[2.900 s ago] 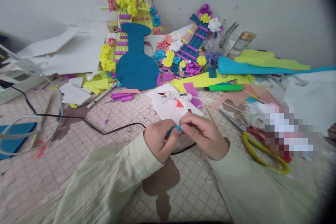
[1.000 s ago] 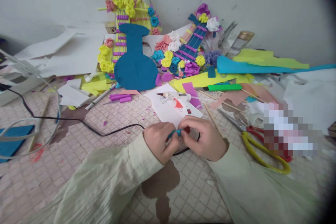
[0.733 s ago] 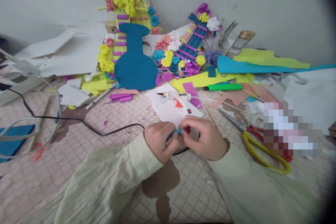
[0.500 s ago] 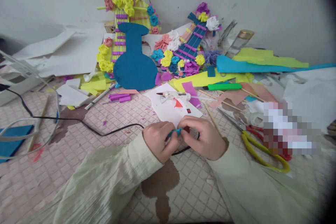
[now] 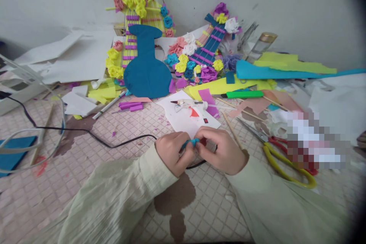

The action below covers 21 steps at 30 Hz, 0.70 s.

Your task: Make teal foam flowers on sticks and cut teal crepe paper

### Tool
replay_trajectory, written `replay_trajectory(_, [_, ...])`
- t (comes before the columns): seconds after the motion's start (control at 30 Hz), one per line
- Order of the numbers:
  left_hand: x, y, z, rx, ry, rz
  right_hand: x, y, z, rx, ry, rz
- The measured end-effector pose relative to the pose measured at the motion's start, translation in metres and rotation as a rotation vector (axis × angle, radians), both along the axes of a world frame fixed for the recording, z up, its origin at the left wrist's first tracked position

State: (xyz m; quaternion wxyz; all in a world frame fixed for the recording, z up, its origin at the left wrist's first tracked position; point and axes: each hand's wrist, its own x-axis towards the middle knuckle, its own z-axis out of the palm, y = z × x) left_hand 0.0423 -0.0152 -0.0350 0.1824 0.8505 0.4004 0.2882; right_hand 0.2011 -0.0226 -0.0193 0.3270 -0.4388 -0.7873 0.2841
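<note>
A small piece of blue paper (image 5: 194, 142) is pinched between my two hands at the middle of the table. My left hand (image 5: 175, 152) is closed on its left side, fingers curled. My right hand (image 5: 222, 150) grips its right side with thumb and fingertips. Just beyond the hands, a white glue gun (image 5: 188, 105) with a red trigger lies on a white sheet (image 5: 180, 121). Behind that stands a blue guitar-shaped cutout (image 5: 148, 78).
Scissors with yellow and red handles (image 5: 286, 167) lie right of my right hand. A green cutter (image 5: 244, 94) and wooden sticks (image 5: 232, 129) are beyond it. A black cable (image 5: 97, 138) crosses the left side. Flower-covered paper guitars (image 5: 210, 45) lean at the back.
The fingers have shifted very slightly, and a bit more of the blue paper shows between them. Everything else stays in place.
</note>
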Motion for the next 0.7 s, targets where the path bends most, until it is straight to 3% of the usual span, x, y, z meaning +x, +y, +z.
replay_trajectory(0.27, [0.0000, -0.0005, -0.0003, -0.021, 0.004, 0.005, -0.0014, -0.0017, -0.0011, 0.015, -0.037, -0.049])
replay_trajectory(0.7, [0.0001, -0.0006, 0.0000, -0.045, -0.002, 0.019, 0.0011, 0.0003, -0.0001, 0.001, -0.009, -0.008])
